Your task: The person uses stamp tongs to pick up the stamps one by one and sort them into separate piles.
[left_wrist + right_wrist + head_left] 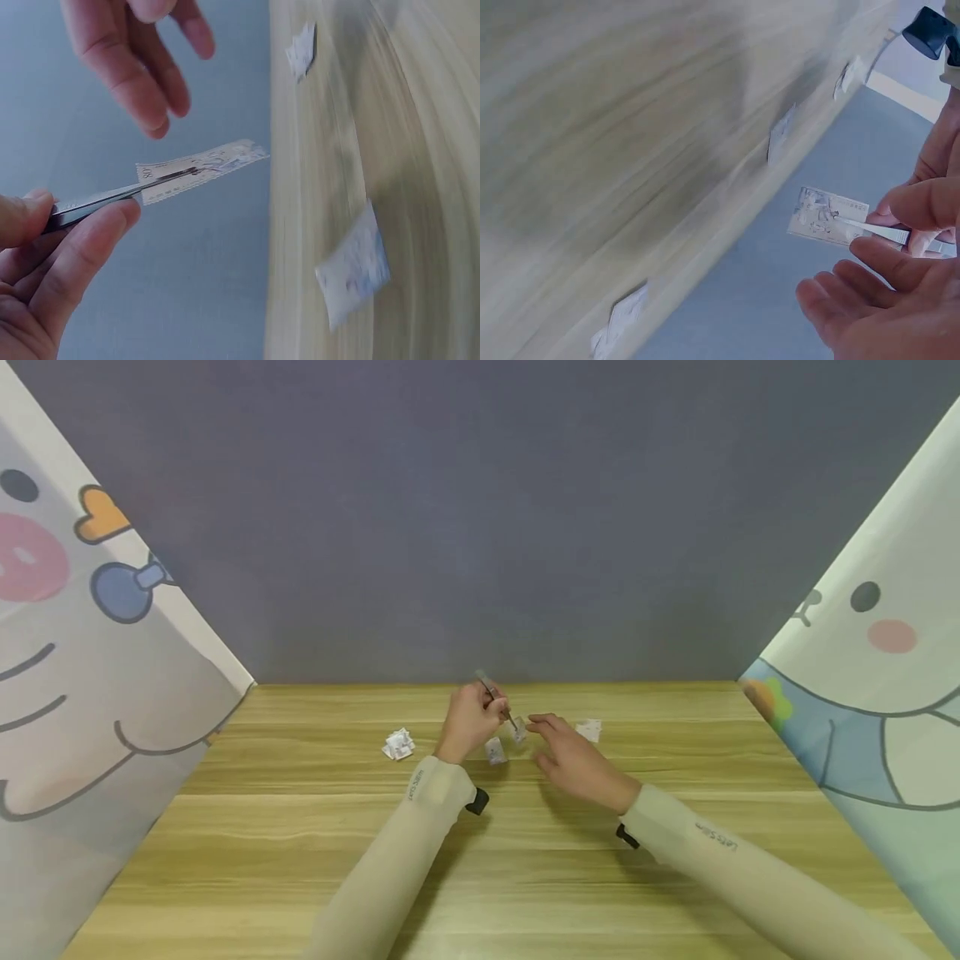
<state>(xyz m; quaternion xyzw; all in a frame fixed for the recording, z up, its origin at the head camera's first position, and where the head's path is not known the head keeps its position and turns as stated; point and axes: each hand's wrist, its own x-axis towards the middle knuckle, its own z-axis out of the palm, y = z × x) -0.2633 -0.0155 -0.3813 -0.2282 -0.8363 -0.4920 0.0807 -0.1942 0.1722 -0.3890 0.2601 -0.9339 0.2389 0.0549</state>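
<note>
My left hand (468, 718) pinches a pair of tweezers (101, 202) between thumb and fingers. Their tips grip a postage stamp (202, 171) with perforated edges and a printed picture, held above the table. To its right, my right hand (577, 764) hovers with relaxed fingers (877, 259) and holds nothing. Below the tweezers a single stamp (496, 751) lies on the table between the hands.
On the wooden table (300, 860), a loose pile of stamps (398, 744) lies to the left. Some more stamps (589, 730) lie beyond the right hand. A grey wall (480, 527) rises behind the table, with cartoon-printed panels (885, 727) at both sides.
</note>
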